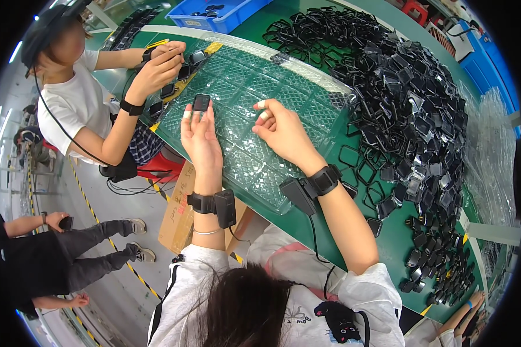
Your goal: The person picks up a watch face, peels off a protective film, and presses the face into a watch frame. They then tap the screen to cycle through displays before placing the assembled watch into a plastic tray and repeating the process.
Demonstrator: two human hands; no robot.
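Palm up, my left hand (202, 139) holds a small black square watch case (201, 103) at its fingertips, above the edge of a clear plastic tray (243, 136). My right hand (286, 133) hovers over the middle of the tray. Its fingers are loosely curled, with a gap between thumb and forefinger, and nothing shows in them. White covers wrap some fingertips on both hands. The tray has a grid of ribbed pockets and lies on the green tabletop.
A large heap of black square frames and cases (399, 87) covers the table's right side. Smaller black parts (440, 260) lie nearer. A blue bin (217, 17) stands at the back. A co-worker (78, 87) works at the left; a cardboard box (176, 208) stands below the table edge.
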